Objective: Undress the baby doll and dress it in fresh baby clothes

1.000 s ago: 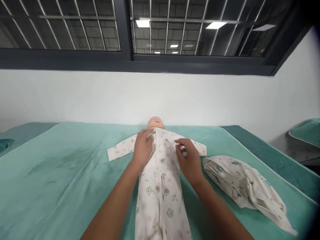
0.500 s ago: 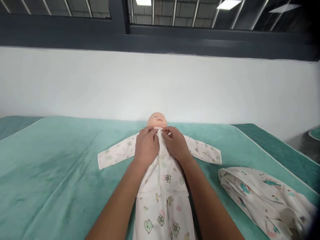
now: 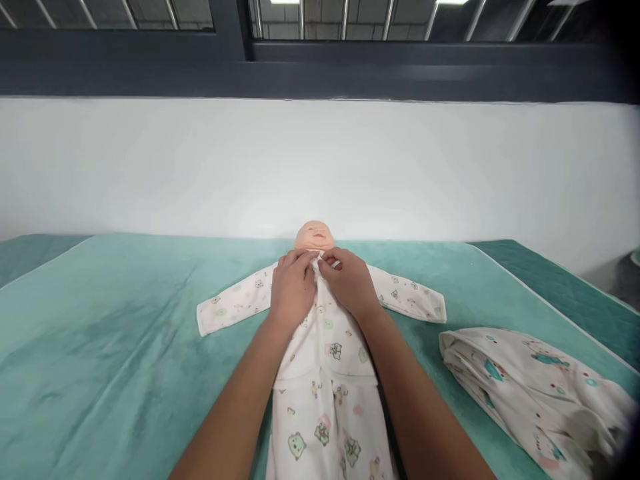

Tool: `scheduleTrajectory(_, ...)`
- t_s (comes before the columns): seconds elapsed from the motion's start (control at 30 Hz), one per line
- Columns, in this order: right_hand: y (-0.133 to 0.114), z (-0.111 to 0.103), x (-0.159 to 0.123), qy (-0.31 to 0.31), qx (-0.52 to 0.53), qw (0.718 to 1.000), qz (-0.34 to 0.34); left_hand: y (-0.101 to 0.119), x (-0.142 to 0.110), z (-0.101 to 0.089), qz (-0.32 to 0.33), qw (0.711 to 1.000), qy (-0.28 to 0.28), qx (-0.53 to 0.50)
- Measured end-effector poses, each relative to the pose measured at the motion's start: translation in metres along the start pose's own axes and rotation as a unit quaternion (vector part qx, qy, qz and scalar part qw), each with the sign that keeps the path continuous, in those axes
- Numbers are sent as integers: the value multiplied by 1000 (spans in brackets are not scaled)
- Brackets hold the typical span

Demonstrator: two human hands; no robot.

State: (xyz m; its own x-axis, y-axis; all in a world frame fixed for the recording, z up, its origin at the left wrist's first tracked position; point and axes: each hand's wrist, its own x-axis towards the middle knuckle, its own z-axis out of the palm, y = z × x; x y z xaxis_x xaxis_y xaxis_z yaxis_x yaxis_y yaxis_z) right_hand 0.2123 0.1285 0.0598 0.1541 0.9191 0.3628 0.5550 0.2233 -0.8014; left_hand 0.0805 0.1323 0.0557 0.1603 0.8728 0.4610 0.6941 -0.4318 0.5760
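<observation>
A baby doll [image 3: 314, 235] lies on its back, dressed in a white long-sleeved jacket [image 3: 323, 347] printed with small bears. Its sleeves stretch out to both sides. White trousers [image 3: 320, 433] with the same print lie below the jacket's hem. At the neckline, my left hand [image 3: 294, 283] pinches the collar edge, its fingers just under the doll's chin. My right hand [image 3: 350, 280] pinches the other side of the collar, thumb and forefinger close to the left fingertips. Any fastener between the fingertips is too small or hidden to make out.
A crumpled white printed cloth [image 3: 530, 387] lies at the right on the green bedcover [image 3: 125, 373]. Behind the doll rises a white wall [image 3: 320, 167], with a dark window frame [image 3: 320, 77] and metal bars above it.
My fingertips have drawn closer together at the collar, the left ones reaching slightly right. The view has tilted a little; the doll and clothes stay in place.
</observation>
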Motion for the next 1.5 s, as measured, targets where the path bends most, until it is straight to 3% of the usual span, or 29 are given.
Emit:
scheduleTrajectory(0.13, 6, -3, 8, -11, 85, 996, 22, -1, 0, 0, 9, 1000, -4, 12)
scheduleTrajectory(0.27, 8, -4, 9, 29, 127, 990, 55, 0, 0, -1, 18, 1000, 1, 7)
scheduleTrajectory(0.43, 6, -6, 4, 33, 159, 986, 43, 6, -5, -6, 13, 998, 18, -63)
scheduleTrajectory(0.7, -13, -9, -38, 66, 47, 997, 2, 8, -41, -19, 17, 994, -11, -110)
scheduleTrajectory(0.93, -17, -6, -62, 43, -72, 995, -54, 2, -44, -22, 25, 990, -44, -135)
scheduleTrajectory(1.5, -9, -13, -52, 23, 106, 994, 18, 4, -42, -21, 12, 991, -30, -130)
